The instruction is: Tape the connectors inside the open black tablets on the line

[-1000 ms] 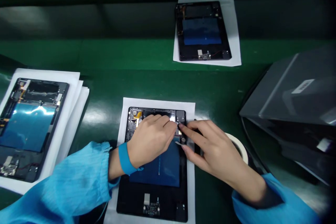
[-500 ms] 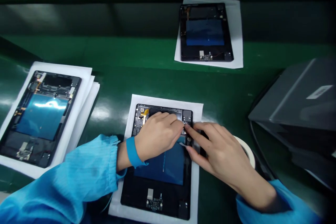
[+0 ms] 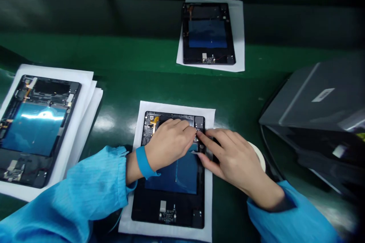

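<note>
An opened tablet (image 3: 168, 207) lies on a white sheet, its blue middle panel and circuit boards exposed. My left hand (image 3: 171, 140), with a blue band (image 3: 145, 163) at the wrist, rests over the tablet's upper part. Its fingers are closed in a pinch near the upper right corner, and whatever they hold is hidden. From the right, my right hand (image 3: 230, 155) reaches in with thumb and index finger spread. The index tip touches beside my left fingertips. At the thumb tip shows a small pale sliver (image 3: 195, 152), too small to identify.
Another opened tablet (image 3: 37, 129) lies on stacked white sheets (image 3: 88, 95) at left. A third tablet (image 3: 208, 34) sits on a white sheet at the back. A grey box-like object (image 3: 308, 95) and a cable (image 3: 269, 148) stand right. A white roll (image 3: 259, 157) is partly behind my right hand.
The view has shifted slightly, so the surroundings appear further left. Both hands keep nearly the same position on the tablet, with my right index finger still against the spot by my left fingertips.
</note>
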The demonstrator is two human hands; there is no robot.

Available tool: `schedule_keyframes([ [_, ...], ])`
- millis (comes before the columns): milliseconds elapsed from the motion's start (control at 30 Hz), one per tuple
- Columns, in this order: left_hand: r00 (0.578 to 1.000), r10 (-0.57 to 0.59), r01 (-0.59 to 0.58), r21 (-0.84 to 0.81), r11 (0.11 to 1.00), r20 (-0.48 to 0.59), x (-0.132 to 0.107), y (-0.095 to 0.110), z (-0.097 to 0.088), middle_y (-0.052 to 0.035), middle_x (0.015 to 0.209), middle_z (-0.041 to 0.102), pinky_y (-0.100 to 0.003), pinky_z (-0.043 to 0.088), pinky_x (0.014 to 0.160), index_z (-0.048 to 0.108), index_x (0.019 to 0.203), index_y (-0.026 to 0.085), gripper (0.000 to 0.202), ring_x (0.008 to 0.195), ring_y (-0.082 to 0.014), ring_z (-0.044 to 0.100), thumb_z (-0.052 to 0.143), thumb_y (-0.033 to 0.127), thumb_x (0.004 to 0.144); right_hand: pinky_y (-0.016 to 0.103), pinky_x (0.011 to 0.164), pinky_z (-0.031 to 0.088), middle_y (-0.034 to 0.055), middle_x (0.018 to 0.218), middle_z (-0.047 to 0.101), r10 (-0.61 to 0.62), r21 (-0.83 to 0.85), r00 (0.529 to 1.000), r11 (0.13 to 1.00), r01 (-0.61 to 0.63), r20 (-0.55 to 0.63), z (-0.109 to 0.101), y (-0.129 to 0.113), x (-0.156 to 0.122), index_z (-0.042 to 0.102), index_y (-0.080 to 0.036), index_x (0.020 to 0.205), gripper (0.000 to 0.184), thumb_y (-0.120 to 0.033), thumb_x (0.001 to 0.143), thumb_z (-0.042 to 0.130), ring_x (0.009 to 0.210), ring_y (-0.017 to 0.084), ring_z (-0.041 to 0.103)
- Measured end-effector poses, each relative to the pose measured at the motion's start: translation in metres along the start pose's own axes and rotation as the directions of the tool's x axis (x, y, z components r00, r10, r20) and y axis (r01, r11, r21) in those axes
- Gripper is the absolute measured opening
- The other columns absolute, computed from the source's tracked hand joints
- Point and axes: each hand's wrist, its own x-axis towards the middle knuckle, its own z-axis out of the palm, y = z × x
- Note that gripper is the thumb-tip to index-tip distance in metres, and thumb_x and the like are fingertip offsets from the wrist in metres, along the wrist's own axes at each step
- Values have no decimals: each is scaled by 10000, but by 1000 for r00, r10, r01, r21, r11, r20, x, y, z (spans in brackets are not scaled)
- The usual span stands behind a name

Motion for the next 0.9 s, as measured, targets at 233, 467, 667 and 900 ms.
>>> schedule_keyframes([
  [233, 1000, 7, -7, -7, 1000, -8, 0, -1, 0, -35, 769, 572, -341, 443, 691, 594, 822, 151, 193, 732, -197, 554, 442, 194, 934, 307, 735, 500, 85, 955, 673, 10, 100, 994, 995, 1, -111, 1, 3, -1, 620, -132, 1064, 263, -280, 850, 580, 849, 185, 620],
  [467, 1000, 0, -1, -16, 1000, -9, -1, -2, 2, -34, 772, 574, -345, 450, 701, 582, 809, 152, 159, 736, -199, 557, 472, 188, 918, 226, 580, 457, 31, 875, 707, 154, -77, 961, 981, -176, -230, 2, -8, 11, 622, -137, 975, 163, -200, 826, 618, 700, 123, 650],
  [667, 1000, 3, -4, -26, 1000, -25, -1, -2, 3, -32, 773, 575, -348, 454, 716, 578, 799, 155, 175, 744, -198, 560, 462, 193, 923, 232, 548, 421, 7, 817, 699, 154, -162, 960, 967, -195, -235, 7, -10, 14, 630, -142, 960, 158, -195, 810, 631, 649, 115, 637],
  [900, 1000, 4, -5, -18, 1000, -19, -1, -3, 4, -27, 760, 564, -347, 452, 692, 580, 799, 156, 164, 719, -194, 548, 474, 197, 917, 231, 573, 424, 1, 828, 702, 152, -167, 963, 967, -192, -224, 8, -9, 16, 629, -148, 927, 113, -179, 819, 616, 667, 111, 638],
])
